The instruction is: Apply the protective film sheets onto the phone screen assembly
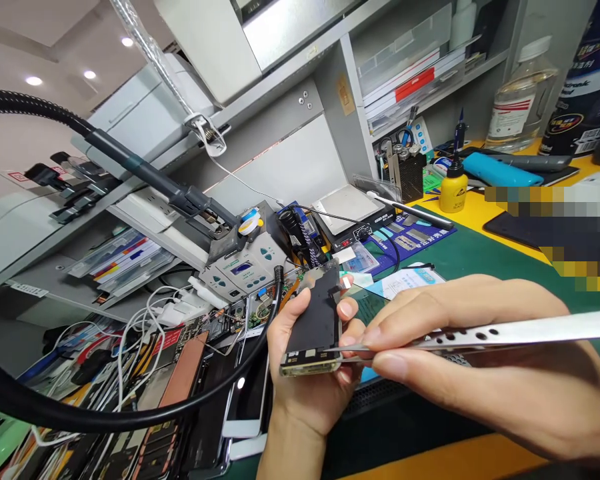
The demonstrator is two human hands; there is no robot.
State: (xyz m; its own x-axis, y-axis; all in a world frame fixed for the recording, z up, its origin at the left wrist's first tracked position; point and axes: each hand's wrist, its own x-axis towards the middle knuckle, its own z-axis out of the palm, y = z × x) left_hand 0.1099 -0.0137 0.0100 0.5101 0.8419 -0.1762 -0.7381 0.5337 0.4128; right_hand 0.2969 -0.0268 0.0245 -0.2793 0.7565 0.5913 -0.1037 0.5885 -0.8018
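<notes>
1. One left hand (305,397) grips a dark phone (314,313), thumb along one side and fingers along the other, holding it up over the counter (473,212).
2. The right hand (510,393) pinches silver tweezers (535,327) between thumb and fingers; their tips are at the phone's near end, though contact is hard to tell.
3. Beyond, a yellow bottle (453,191) stands near the green mat (473,257).
4. A black hose (195,407) curves beside the left hand.
</notes>
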